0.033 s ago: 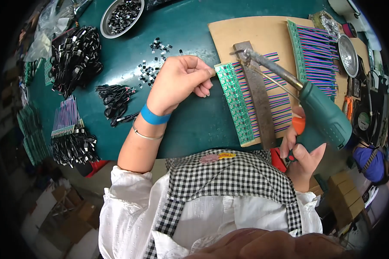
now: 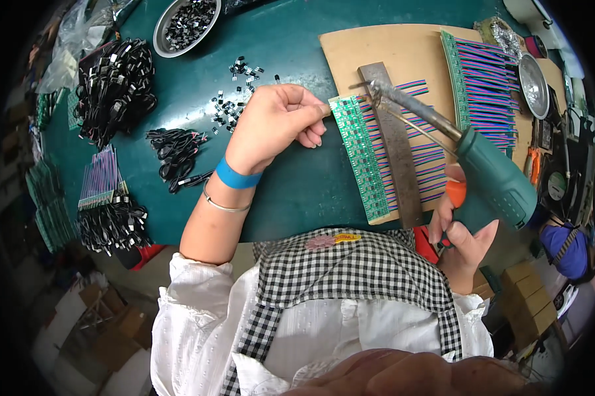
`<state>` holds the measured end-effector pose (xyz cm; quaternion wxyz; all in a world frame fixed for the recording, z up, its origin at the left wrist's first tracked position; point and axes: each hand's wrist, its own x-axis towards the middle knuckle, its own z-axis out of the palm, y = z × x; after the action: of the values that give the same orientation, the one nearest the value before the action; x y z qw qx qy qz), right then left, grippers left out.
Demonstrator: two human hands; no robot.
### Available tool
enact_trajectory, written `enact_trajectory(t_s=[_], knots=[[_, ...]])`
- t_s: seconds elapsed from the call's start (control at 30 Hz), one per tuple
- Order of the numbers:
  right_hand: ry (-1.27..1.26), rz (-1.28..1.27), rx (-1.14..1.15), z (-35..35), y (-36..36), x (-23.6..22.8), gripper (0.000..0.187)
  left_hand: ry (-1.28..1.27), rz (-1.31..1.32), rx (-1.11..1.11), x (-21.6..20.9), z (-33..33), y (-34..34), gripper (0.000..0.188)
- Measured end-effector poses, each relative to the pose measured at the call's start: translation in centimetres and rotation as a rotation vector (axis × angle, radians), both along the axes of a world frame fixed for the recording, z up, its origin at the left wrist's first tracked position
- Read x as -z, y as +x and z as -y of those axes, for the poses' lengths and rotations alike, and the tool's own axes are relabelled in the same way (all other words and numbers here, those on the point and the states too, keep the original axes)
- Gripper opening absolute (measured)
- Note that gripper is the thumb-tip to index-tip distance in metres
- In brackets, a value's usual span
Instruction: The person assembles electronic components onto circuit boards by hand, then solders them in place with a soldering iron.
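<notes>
My right hand (image 2: 466, 241) is wrapped round the handle of a green soldering gun (image 2: 499, 175) with an orange trigger. Its metal barrel slants up and left, and its tip hovers near the top end of a green circuit board panel (image 2: 358, 158). Rows of multicoloured wires (image 2: 426, 156) run rightward from this panel under a brown metal bar (image 2: 398, 152) laid across them. With thumb and forefinger pinched together, my left hand (image 2: 271, 122) meets the panel's upper left corner. Whatever is between those fingertips is too small to make out.
Under the panel lies a tan board (image 2: 340, 49). A second wired panel (image 2: 482, 89) and a metal dish (image 2: 533, 86) are at right. Small black parts (image 2: 228, 109) lie scattered beyond my left hand, near a filled metal bowl (image 2: 157, 41). Black cable bundles (image 2: 116, 89) sit at left.
The soldering gun has shifted very slightly, its tip a little lower and to the left. My left hand looks unmoved at the panel's corner.
</notes>
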<state>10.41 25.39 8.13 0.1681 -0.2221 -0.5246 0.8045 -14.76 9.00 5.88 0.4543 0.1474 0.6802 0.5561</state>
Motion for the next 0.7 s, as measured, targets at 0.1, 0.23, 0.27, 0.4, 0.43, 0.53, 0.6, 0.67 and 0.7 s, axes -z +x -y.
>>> enact_trajectory(t_s=[0.1,0.23,0.27,0.4,0.43,0.53,0.6,0.67,0.7], knots=[[0.008,0.030,-0.035,0.2,0.6,0.7,0.067,-0.003,0.031,0.000,0.2,0.0,-0.2,0.012],[0.069,0.032,-0.057,0.7,0.2,1.0,0.061,0.005,0.037,0.010,0.5,0.2,-0.2,0.012],[0.070,0.033,-0.061,0.7,0.3,1.1,0.061,0.010,0.036,0.014,0.6,0.3,-0.2,0.012],[0.057,0.060,-0.094,0.7,0.4,1.4,0.059,0.013,0.022,0.009,0.7,0.3,-0.2,0.012],[0.046,0.072,-0.068,0.8,0.3,1.5,0.059,0.012,0.013,0.017,0.8,0.3,-0.2,0.012],[0.056,0.090,-0.046,1.0,0.0,1.6,0.058,0.012,0.000,0.022,0.8,0.2,-0.3,0.012],[0.055,0.109,-0.053,1.0,-0.1,1.5,0.058,0.011,-0.007,0.018,0.8,0.2,-0.3,0.012],[0.053,0.127,-0.062,0.9,-0.2,1.7,0.058,0.004,-0.012,0.015,0.9,0.2,-0.3,0.012],[0.052,0.110,-0.065,0.8,-0.2,1.8,0.057,0.004,-0.010,0.016,0.9,0.2,-0.4,0.012]])
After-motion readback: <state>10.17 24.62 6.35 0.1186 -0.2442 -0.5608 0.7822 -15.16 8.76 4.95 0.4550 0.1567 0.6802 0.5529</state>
